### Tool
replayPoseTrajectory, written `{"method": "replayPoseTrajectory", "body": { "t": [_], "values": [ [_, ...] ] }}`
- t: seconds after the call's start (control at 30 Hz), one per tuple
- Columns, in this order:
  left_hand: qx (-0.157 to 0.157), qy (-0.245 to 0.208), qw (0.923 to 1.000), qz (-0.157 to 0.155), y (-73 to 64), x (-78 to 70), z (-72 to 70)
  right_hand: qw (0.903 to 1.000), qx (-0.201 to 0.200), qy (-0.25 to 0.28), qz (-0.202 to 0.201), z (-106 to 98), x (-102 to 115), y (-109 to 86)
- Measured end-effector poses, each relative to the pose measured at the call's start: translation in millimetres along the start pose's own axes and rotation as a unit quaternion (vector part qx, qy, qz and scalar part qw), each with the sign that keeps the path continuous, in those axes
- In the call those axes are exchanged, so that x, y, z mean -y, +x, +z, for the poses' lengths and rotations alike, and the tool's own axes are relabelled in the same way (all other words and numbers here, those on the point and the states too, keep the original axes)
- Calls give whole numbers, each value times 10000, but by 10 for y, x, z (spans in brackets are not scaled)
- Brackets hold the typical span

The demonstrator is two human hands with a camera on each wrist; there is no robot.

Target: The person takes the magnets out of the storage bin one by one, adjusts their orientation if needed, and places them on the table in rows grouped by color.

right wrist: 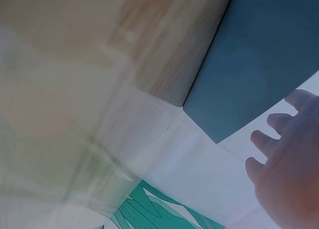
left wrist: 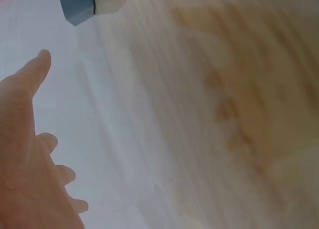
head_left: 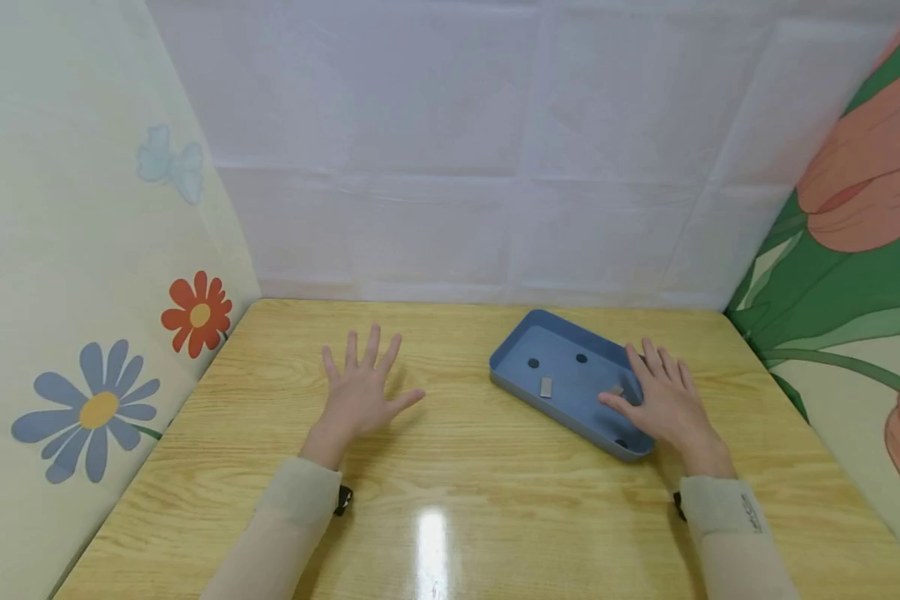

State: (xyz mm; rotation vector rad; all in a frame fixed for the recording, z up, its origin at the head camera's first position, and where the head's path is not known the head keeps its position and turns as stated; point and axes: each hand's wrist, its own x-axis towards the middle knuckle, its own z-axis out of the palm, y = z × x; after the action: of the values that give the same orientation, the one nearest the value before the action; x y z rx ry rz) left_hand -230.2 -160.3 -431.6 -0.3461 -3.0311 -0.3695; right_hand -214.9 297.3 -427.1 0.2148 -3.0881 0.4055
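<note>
A shallow blue tray (head_left: 577, 387) lies at an angle on the wooden table, right of the middle. Inside it are several small dark round pieces, one dark disc (head_left: 581, 358) near the back wall, and a small silver-grey rectangular piece (head_left: 546, 387). My right hand (head_left: 671, 404) is spread above the tray's right end and partly hides another grey piece (head_left: 617, 392). In the right wrist view the tray's outer wall (right wrist: 249, 64) is beside the fingers. My left hand (head_left: 360, 396) hovers over the table left of the tray, fingers spread, holding nothing.
The wooden table (head_left: 450, 450) ends at a white cloth backdrop (head_left: 435, 167). Flower-printed panels stand at the left (head_left: 67, 250) and the right (head_left: 855, 308). A bright reflection falls on the table's front middle.
</note>
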Motion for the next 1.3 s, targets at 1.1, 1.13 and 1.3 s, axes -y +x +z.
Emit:
{"method": "replayPoseTrajectory", "body": {
  "t": [1.1,1.13,1.3],
  "values": [
    [-141,321,9984,436,283,-318,-49,9997,-118,95,199,-91,-78,-89],
    [-153,306,9984,451,296,-339,-54,9996,-126,93,219,-95,-82,-90],
    [-158,319,9980,513,373,-428,-34,9995,-113,128,268,-117,-102,-91]
  ]
}}
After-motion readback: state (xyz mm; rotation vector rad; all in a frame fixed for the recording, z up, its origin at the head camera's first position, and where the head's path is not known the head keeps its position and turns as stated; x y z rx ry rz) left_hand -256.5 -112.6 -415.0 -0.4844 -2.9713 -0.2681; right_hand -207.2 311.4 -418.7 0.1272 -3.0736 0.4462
